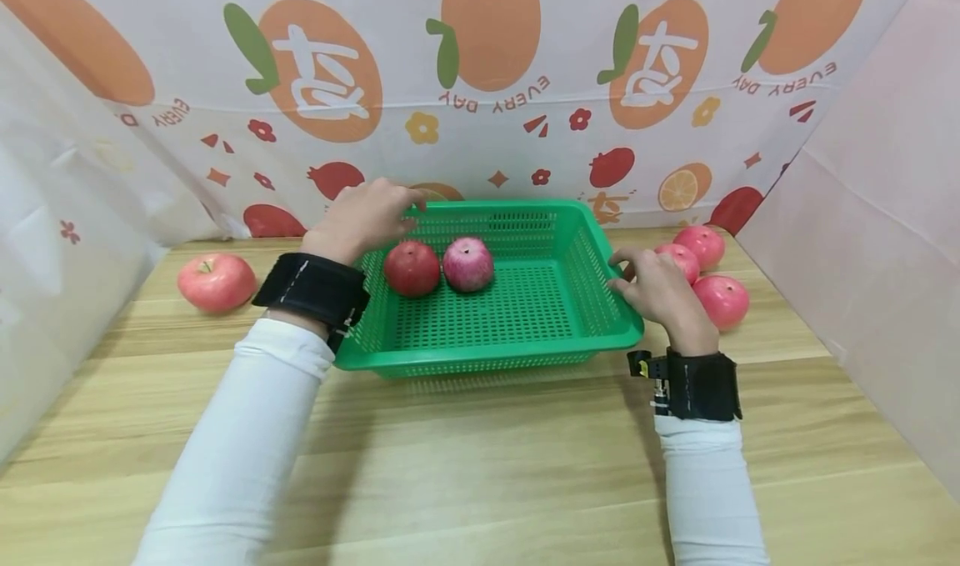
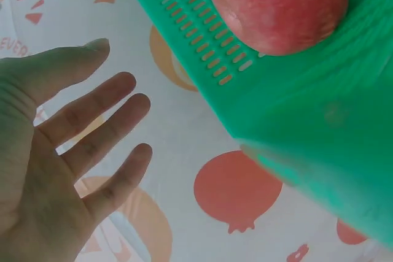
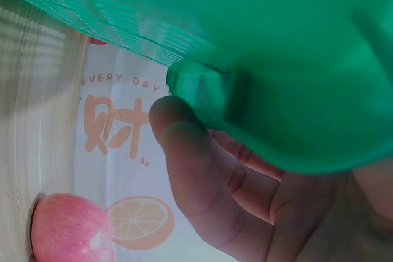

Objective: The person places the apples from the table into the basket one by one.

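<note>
A green plastic basket (image 1: pixel 487 358) with slotted walls stands on the table. Inside, on its left side, lie a dark red apple (image 1: pixel 412 268) and a pink-purple streaked apple (image 1: pixel 468 264), side by side. My left hand (image 1: pixel 367 220) hovers by the basket's back left corner; the left wrist view shows its fingers (image 2: pixel 101 133) spread, holding nothing and apart from the rim. At the right end, my right hand (image 1: pixel 660 291) grips the basket's rim, with fingers (image 3: pixel 202 170) curled at the handle from outside. Part of the right thumb is out of view.
One red apple (image 1: pixel 217 283) sits on the wooden table (image 1: pixel 480 483) left of the basket. Several pink apples (image 1: pixel 722 301) cluster beyond my right hand. A fruit-printed cloth (image 1: pixel 495 149) hangs close behind the basket, and pale cloth walls (image 1: pixel 862 241) flank the table.
</note>
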The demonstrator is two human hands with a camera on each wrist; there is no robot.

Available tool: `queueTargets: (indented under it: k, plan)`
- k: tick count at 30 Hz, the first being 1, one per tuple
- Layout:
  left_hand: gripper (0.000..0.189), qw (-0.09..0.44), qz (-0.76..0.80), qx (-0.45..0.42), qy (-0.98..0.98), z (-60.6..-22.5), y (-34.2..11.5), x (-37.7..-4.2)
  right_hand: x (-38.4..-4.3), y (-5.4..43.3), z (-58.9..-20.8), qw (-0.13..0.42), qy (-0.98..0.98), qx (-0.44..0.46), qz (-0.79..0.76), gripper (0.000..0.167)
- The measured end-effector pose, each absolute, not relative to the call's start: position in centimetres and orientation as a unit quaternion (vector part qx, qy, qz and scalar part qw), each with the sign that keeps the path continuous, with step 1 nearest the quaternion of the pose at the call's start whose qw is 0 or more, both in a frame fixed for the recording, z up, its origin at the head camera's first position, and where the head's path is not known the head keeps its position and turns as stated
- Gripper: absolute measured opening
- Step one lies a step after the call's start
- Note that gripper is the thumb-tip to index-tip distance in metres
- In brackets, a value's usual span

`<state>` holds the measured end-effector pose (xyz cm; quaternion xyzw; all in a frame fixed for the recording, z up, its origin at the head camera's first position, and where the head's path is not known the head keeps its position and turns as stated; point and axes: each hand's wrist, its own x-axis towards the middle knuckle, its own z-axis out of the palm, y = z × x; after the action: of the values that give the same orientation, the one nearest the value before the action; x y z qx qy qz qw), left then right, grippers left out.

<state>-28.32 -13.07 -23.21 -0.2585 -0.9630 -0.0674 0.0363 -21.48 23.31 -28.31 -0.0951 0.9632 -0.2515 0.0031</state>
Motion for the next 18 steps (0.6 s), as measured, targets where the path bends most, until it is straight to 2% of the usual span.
queueTargets:
  k: [18]
  plan:
    - [0.031, 0.042, -0.071, -0.246, -0.966, -22.6, -15.9, -28.1, -21.6, 23.4, -28.4, -0.007, 0.964, -0.101, -0.245, 0.033]
